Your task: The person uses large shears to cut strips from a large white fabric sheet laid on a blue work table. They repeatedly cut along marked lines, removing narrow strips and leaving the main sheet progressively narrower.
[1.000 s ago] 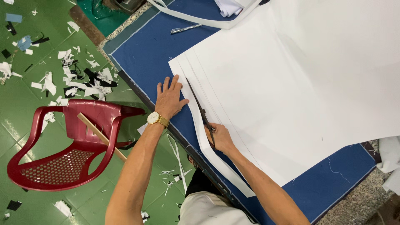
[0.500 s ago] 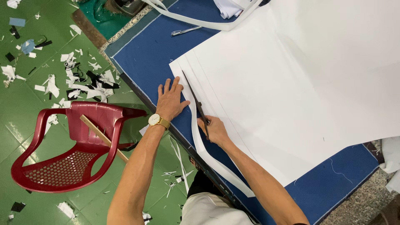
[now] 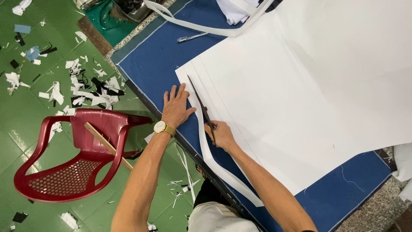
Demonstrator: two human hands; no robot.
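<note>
Scissors are clamped in the right hand grip, blades running along the near-left edge of the white fabric on the blue worktop, while the left hand lies flat with fingers spread just left of the blades, so I'd say a slip could nick those fingertips or wander off the edge line and ruin the cut strip. Head view only: the scissor handles are buried in the fist, fabric runs off frame far and right, and the floor scraps by the red chair are too small to identify.
</note>
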